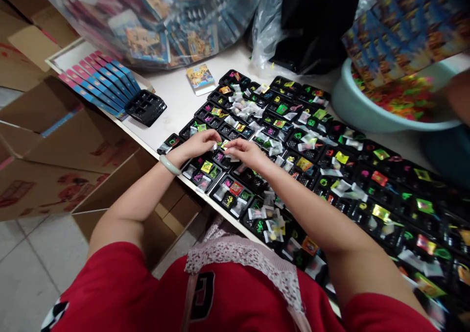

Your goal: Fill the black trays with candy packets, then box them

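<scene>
Both hands meet over a row of black compartment trays (223, 129) near the table's front edge. My left hand (198, 144), with a pale bangle (169, 165) at its wrist, has its fingers curled in a pinch; what they hold is too small to name. Close beside it, my right hand (246, 153) pinches too, its fingertips nearly touching the left ones. Small whitish and yellow-green bits show at the fingertips. In the trays around lie clear-white sachets (275, 147), small coloured packets (206, 167) and little bright plastic toys (229, 201).
Blue-and-pink boxes (99, 82) stand in a row at the left, beside stacked black trays (146, 107). A big clear bag (161, 23) of printed boxes sits behind. On the right, a pale blue basin (370, 114) holds bright pieces. Cardboard boxes (47, 175) are on the floor.
</scene>
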Tool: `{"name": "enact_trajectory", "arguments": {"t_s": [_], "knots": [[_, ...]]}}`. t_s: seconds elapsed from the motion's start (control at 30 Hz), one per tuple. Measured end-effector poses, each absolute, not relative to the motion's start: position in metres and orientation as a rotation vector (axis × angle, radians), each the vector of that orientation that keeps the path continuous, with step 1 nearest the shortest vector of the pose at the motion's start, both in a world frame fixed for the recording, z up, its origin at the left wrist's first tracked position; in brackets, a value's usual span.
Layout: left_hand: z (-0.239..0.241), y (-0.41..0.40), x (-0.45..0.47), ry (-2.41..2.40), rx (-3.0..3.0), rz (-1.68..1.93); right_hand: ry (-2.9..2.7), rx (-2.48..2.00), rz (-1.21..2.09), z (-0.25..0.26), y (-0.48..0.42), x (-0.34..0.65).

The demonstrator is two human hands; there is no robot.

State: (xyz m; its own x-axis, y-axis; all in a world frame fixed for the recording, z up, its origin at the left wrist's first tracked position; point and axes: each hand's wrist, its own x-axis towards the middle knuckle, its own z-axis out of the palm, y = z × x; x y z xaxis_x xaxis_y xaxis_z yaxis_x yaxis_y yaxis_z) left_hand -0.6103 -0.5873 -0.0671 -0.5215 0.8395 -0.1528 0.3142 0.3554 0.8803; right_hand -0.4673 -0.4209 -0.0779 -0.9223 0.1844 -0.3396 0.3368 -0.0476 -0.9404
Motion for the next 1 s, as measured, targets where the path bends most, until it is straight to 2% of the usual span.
{"name": "enact_trajectory", "arguments": {"t_s": [0.2, 0.3, 0.37, 0.5, 0.6, 0.83, 0.93, 1.0], "knots": [[-0.086, -0.577, -0.609, 2.259, 1.155, 0.889, 2.091, 0.666, -2.162, -0.084, -0.422, -0.455], [-0.089, -0.576, -0.608, 2.325, 1.217, 0.791, 2.232, 0.711, -2.024, -0.082, -0.416, -0.454], [-0.091, -0.575, -0.608, 2.361, 1.258, 0.763, 2.525, 0.573, -1.677, -0.075, -0.416, -0.454], [-0.095, -0.572, -0.608, 2.439, 1.273, 0.691, 2.876, 0.11, -0.594, -0.052, -0.424, -0.455], [-0.097, -0.571, -0.606, 2.441, 1.275, 0.687, 2.856, 0.037, -0.255, -0.045, -0.431, -0.456], [-0.092, -0.577, -0.606, 2.451, 1.287, 0.745, 2.995, -0.048, -0.283, -0.067, -0.44, -0.444], [-0.085, -0.579, -0.606, 2.48, 1.228, 0.83, 2.963, -0.09, -0.458, -0.074, -0.449, -0.439], [-0.078, -0.581, -0.607, 2.494, 1.166, 0.932, 2.938, -0.084, -0.701, -0.076, -0.448, -0.436]]}}
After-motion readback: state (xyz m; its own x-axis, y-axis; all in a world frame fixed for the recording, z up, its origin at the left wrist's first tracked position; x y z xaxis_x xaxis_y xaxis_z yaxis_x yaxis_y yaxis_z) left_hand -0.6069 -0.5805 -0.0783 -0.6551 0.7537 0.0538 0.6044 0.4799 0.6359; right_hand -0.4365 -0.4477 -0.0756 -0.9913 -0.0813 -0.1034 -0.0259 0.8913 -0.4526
